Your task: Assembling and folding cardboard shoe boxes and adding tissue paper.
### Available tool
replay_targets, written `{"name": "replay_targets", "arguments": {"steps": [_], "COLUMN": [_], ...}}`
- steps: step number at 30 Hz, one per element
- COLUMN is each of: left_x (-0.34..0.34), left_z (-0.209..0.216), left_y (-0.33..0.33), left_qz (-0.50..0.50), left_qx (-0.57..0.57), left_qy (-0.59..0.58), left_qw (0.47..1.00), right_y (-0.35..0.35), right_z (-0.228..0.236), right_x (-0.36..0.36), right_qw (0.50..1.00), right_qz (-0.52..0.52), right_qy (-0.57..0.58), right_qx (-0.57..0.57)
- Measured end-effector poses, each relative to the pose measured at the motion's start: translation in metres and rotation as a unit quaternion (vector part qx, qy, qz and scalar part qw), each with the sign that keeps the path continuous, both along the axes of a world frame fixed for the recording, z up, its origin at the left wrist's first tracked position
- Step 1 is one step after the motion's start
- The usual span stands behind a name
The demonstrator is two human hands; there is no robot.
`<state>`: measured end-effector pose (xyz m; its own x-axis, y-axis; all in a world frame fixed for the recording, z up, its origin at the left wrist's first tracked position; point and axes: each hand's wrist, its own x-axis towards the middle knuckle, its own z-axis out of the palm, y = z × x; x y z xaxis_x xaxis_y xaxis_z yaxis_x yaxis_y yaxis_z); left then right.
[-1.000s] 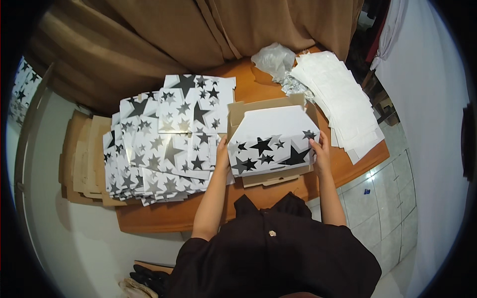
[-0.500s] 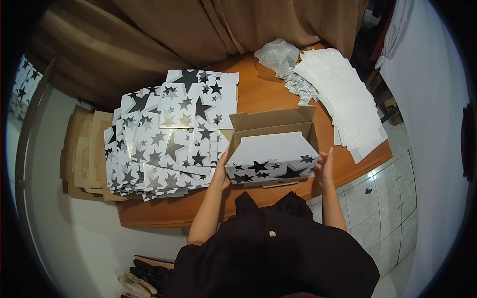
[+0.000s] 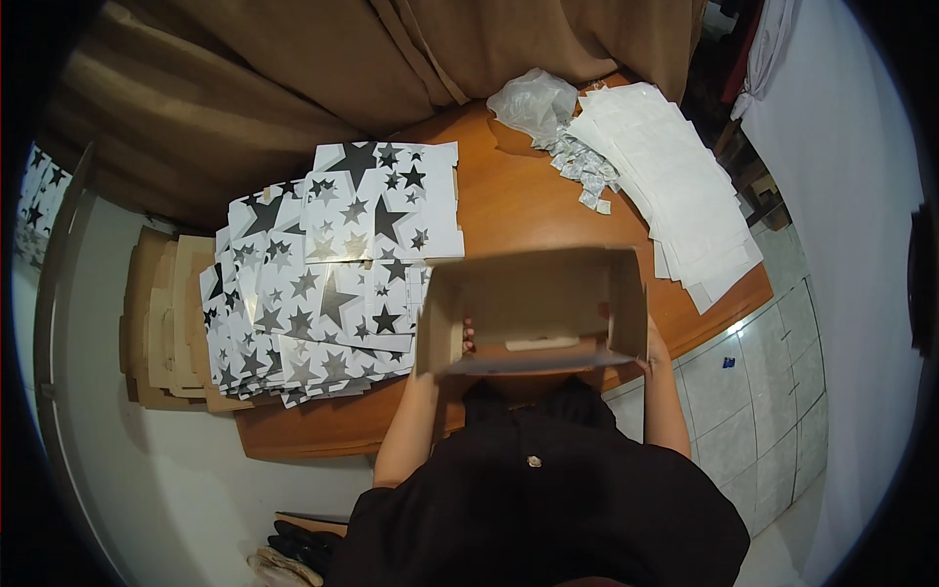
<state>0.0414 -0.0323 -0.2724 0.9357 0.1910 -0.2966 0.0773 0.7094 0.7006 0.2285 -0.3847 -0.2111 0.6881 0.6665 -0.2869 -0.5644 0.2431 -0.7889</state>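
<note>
A cardboard box, brown inside, is held up in front of my body between both hands, with its hollow inside turned toward me. My left hand grips its left end; the fingertips show within the opening, while the left wall hides the rest of the hand. At the right end my right hand is closed on the wall, partly covered by it, with fingertips just visible inside. The near edge of the box is blurred. A small cardboard strip shows low in the opening.
Flat white sheets with black and grey stars lie heaped on the wooden table, left of the box. Brown cardboard pieces stand beyond them. Small silvery packets, a clear plastic bag and white paper sheets lie at the right.
The box has tipped, so its star-printed front and white flap no longer face up and its brown inside shows. Both hands have stayed at its ends, now with fingertips inside.
</note>
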Motion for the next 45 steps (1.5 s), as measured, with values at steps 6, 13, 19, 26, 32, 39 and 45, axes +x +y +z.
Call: {"name": "replay_targets", "arguments": {"steps": [6,13,19,26,32,39,45], "left_x": [0.014,0.039,0.044,0.040,0.053,0.101,0.094], "left_z": [-0.006,0.009,0.043,0.045,0.185,0.210,0.165], "left_y": [0.003,-0.027,-0.028,-0.005,-0.062,-0.096,-0.068], "left_qz": [0.077,0.148,0.225,0.346,0.497,0.119,-0.139], "left_qx": [0.237,0.582,0.709,0.624,0.556,0.771,0.809], "left_qy": [0.084,0.237,0.201,0.158,-0.046,-0.101,0.010], "left_qw": [0.965,0.764,0.637,0.682,0.664,0.617,0.571], "right_y": [-0.010,-0.001,0.010,0.019,0.027,0.027,0.012], "right_z": [-0.006,-0.055,-0.026,0.056,0.046,0.052,0.047], "right_x": [0.017,0.027,0.026,-0.005,-0.022,-0.028,-0.017], "right_qw": [0.995,0.932,0.825,0.918,0.944,0.942,0.935], "right_qz": [0.092,0.027,-0.093,-0.152,-0.116,-0.201,-0.242], "right_qy": [-0.047,-0.221,-0.233,-0.335,-0.289,-0.261,-0.241], "right_qx": [-0.002,-0.285,-0.506,-0.148,-0.105,-0.069,-0.091]}}
